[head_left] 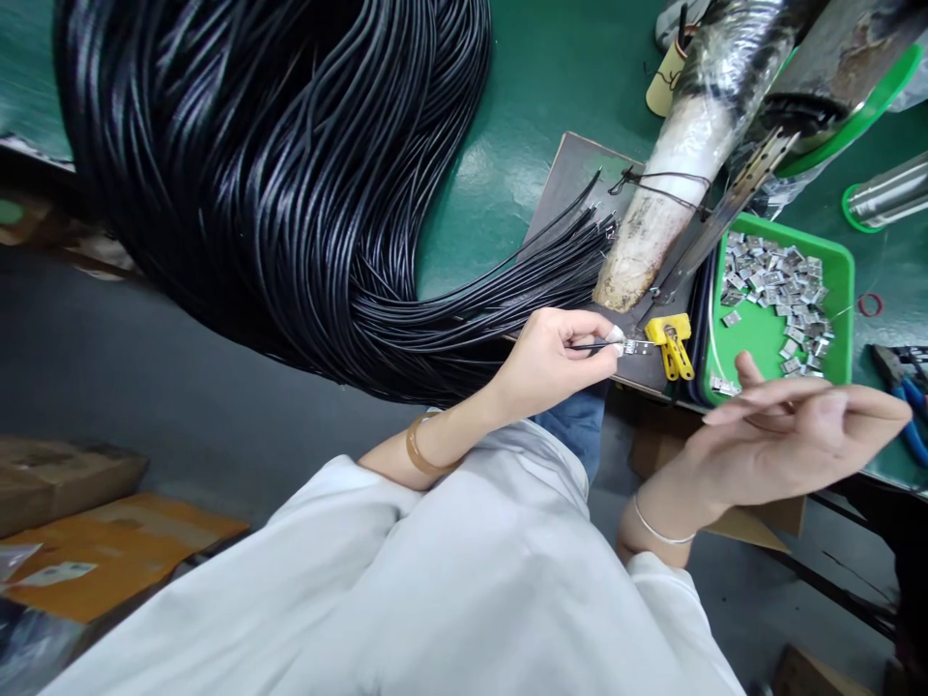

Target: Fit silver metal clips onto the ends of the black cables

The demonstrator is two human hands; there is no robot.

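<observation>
Between thumb and fingertips, my left hand [562, 353] pinches a black cable near its end. A small metal connector shell [636, 346] shows at that end, just left of a yellow clip [674, 343] at the table edge. My right hand [797, 435] is turned palm up with its fingers apart and holds nothing that I can see. It hovers in front of a green tray [841, 290], in which many small metal connector shells [775, 280] lie. A large bundle of black cables [304, 193] stretches from the upper left to behind my left hand.
A plastic-wrapped roll [667, 193] lies slanted behind the yellow clip, beside a metal bar [739, 198]. Blue-handled pliers [906, 391] and a red ring [870, 304] are at the right of the green table [522, 87]. Cardboard boxes [130, 551] stand at the lower left.
</observation>
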